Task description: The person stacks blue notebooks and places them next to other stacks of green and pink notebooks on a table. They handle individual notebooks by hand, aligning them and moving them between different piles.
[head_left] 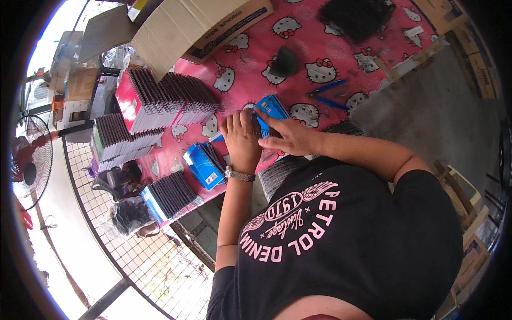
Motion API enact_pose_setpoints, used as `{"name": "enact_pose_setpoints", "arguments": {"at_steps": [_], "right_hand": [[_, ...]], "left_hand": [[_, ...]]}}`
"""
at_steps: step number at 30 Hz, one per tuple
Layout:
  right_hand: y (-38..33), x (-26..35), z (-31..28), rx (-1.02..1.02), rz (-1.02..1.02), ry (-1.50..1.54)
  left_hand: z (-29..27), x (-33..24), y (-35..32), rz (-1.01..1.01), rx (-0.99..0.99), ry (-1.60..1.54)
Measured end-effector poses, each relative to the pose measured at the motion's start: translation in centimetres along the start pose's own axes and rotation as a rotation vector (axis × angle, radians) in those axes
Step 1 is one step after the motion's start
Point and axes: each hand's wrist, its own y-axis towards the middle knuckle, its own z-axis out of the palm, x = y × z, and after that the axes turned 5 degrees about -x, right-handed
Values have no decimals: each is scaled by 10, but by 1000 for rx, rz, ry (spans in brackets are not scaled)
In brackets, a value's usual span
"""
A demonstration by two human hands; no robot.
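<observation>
A small blue notebook with a dark coil along its edge is held at the table's near edge. My right hand grips it from the right, thumb and fingers closing round its side. My left hand, with a metal watch on the wrist, has its fingers bent over the notebook's left end; its fingertips are partly hidden. More blue notebooks lie just beyond. To the left of my left hand, a short stack of blue spiral notebooks rests on the pink tablecloth.
Rows of spiral notebooks with red, green and blue covers stand at the left. Blue-handled pliers and a dark piece lie farther out. A cardboard box, a black wiry heap and a fan surround these.
</observation>
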Motion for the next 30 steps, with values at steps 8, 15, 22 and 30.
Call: {"name": "enact_pose_setpoints", "arguments": {"at_steps": [8, 15, 22, 30], "right_hand": [[23, 0, -44, -135, -376, -357], [28, -12, -45, -199, -520, -275], [28, -8, -44, -286, -557, -275], [23, -3, -42, -137, -326, -151]], "left_hand": [[-9, 3, -6, 71, 1, -149], [-8, 1, -4, 7, -58, -272], [-7, 0, -2, -30, -59, -277], [-10, -4, 0, 15, -18, -223]]}}
